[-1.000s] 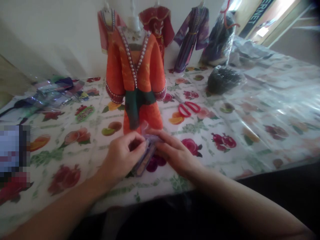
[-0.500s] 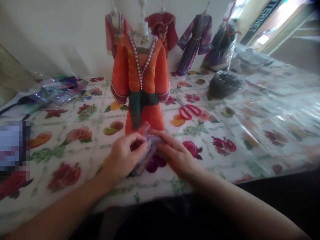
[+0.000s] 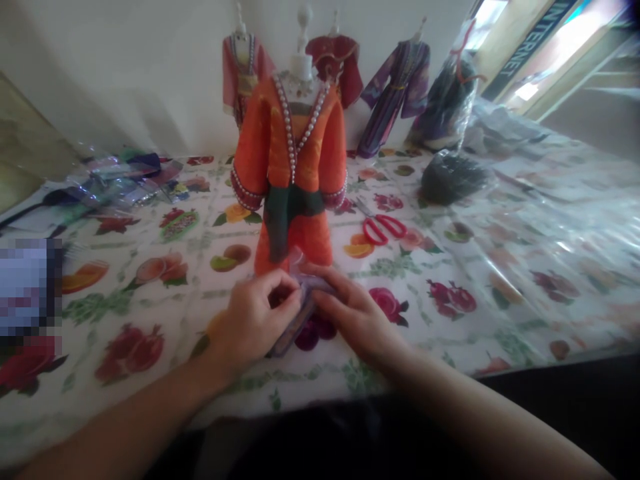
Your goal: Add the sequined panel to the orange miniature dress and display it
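Between my hands, over the front part of the table, is a small flat purplish piece [image 3: 286, 341] with a tan stripe; whether it is cloth or a plastic packet I cannot tell. My left hand [image 3: 253, 317] pinches its upper left edge between thumb and forefinger. On its other side, my right hand [image 3: 360, 313] holds the upper right part, thumb below and fingers curved over the top. Directly beyond the fingertips stands a miniature orange robe [image 3: 305, 153] with pearl trim and a dark green sash, on a white stand.
Red-handled scissors [image 3: 383, 228] lie right of the robe. Several small costumes, including a purple robe [image 3: 395, 100], stand along the wall. A dark plastic-wrapped bundle [image 3: 453, 177] sits at back right. Clear plastic packets [image 3: 127, 177] lie at back left on the fruit-print tablecloth [image 3: 200, 230].
The view has shifted a little, so the robe and stands appear slightly lower and further right. Both hands keep hold of the purplish piece, with only slight finger movement.
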A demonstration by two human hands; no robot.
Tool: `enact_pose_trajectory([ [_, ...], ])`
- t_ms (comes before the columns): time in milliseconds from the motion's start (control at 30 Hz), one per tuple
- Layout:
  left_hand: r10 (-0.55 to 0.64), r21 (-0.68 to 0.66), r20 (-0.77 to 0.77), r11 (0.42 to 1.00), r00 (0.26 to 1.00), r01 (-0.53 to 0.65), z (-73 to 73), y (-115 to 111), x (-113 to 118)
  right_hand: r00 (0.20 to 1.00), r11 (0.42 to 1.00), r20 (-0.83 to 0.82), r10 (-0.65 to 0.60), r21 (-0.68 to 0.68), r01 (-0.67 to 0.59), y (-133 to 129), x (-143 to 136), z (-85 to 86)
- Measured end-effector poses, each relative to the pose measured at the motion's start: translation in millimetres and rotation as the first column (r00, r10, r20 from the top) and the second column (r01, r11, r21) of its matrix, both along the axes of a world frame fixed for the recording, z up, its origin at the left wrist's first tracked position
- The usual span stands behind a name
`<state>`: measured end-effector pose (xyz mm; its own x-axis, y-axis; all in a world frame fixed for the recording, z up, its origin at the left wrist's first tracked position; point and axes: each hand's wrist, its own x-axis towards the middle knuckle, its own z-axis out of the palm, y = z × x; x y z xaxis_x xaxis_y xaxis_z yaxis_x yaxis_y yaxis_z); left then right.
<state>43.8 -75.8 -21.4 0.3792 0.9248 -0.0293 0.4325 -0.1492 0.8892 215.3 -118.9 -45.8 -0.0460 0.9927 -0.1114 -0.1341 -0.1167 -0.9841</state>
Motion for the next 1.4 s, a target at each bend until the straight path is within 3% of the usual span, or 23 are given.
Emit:
enact_pose_trajectory([
  [467, -0.018, -0.005, -0.077, 1.000, 0.997, 0.018, -4.7, -1.3, -0.2, 0.983, 0.996, 0.178, -0.045, 0.089, 0.030, 3.6, -0.1, 2.6],
  [1067, -0.026, -0.017, -0.108, 1.000, 0.994, 0.024, -3.9, -0.8, 1.7, 0.991, 0.998, 0.124, -0.041, 0.047, 0.036, 3.4, -1.0, 2.0],
  [1400, 0.006, 0.059, -0.150, 0.998, 0.989, 0.003, -6.2, -5.4, 1.9, 0.992, 0.995, 0.082, -0.098, 0.037, 0.096, 5.9, -2.1, -5.3],
])
